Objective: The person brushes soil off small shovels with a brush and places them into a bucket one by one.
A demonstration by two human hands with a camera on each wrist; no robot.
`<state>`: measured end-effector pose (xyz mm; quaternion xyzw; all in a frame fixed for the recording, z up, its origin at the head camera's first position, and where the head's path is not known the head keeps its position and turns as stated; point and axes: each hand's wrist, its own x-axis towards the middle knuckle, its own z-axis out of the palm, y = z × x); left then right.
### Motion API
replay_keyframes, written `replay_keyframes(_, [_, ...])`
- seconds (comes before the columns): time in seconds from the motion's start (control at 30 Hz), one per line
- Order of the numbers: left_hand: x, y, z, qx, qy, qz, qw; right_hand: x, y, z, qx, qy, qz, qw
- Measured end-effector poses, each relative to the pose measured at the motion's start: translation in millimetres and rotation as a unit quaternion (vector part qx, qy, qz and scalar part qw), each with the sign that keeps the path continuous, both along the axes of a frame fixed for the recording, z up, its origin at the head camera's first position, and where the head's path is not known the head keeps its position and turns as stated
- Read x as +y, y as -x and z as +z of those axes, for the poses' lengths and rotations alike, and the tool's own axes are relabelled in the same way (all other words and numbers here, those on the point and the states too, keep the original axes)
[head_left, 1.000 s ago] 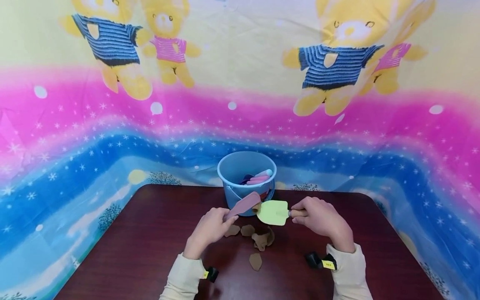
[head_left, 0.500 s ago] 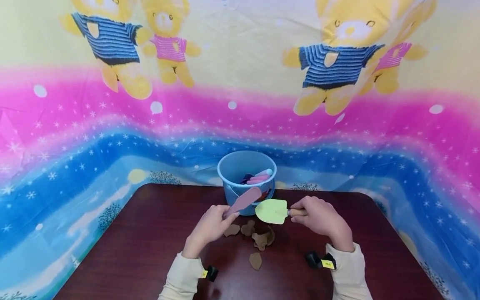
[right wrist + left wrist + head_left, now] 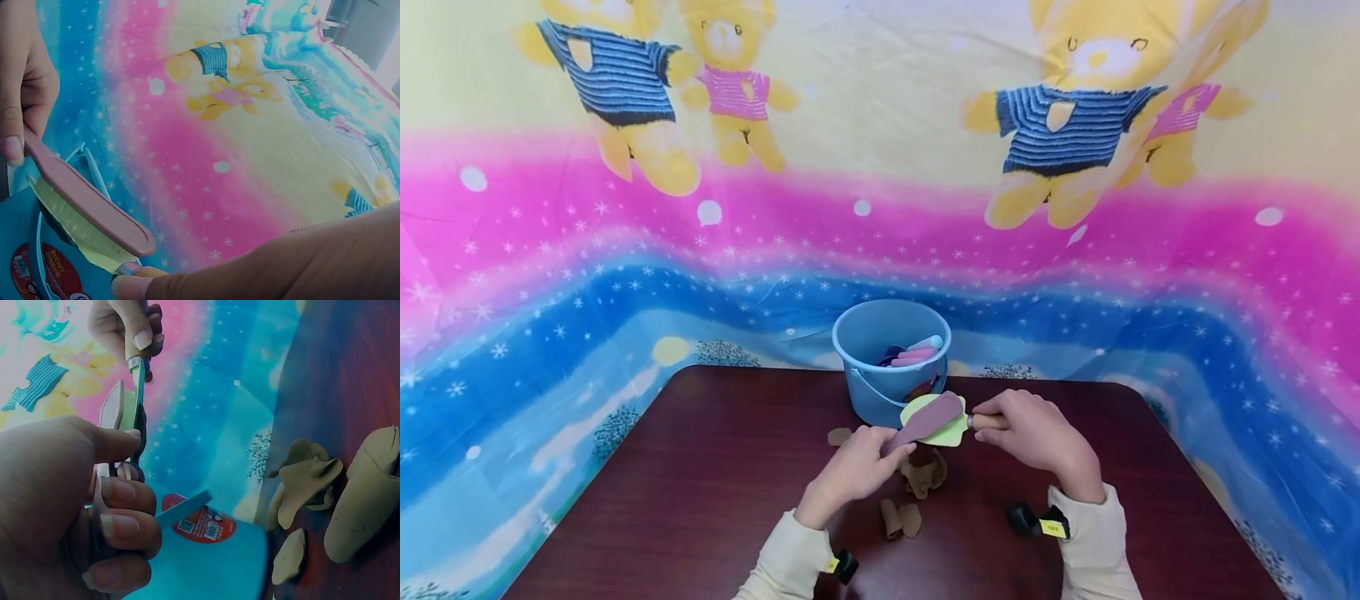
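Note:
My left hand (image 3: 856,468) grips a flat pink plastic tool (image 3: 929,419) with a rounded end; which kind is unclear. From the right, my right hand (image 3: 1036,435) holds a trowel by its wooden handle (image 3: 989,422). The trowel's pale green blade (image 3: 81,231) lies under the pink tool, which crosses it closely, in front of the bucket. Several brown clay-like pieces rest on the table below: a crumpled one (image 3: 924,477), a rolled one (image 3: 891,518), a flat one (image 3: 912,521) and one (image 3: 839,436) left of the bucket. My left hand may hide others.
A blue bucket (image 3: 887,392) stands at the back of the dark red table (image 3: 722,467), with pink-handled tools (image 3: 916,357) inside. Its handle hangs at the front. Behind the table a printed bear cloth (image 3: 850,150) hangs as a backdrop.
A brown piece between the tools dropped onto the table. My left hand then moved right, bringing the pink tool over the green blade. A rolled piece now lies beside the front flat one.

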<state>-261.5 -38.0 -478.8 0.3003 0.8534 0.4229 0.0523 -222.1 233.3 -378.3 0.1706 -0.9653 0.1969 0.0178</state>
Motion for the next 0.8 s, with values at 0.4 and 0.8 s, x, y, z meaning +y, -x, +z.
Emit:
replay_keyframes(0.4, [-13.6, 7.0, -4.2, 0.024, 0.038, 0.029, 0.9986, 5.5, -0.6, 2.1, 0.008, -0.008, -0.016, 0.9998])
replay_keyframes(0.8, [-32.9, 14.0, 0.7, 0.001, 0.040, 0.049, 0.9980, 13.8, -4.1, 3.4, 0.005, 0.003, -0.024, 0.9997])
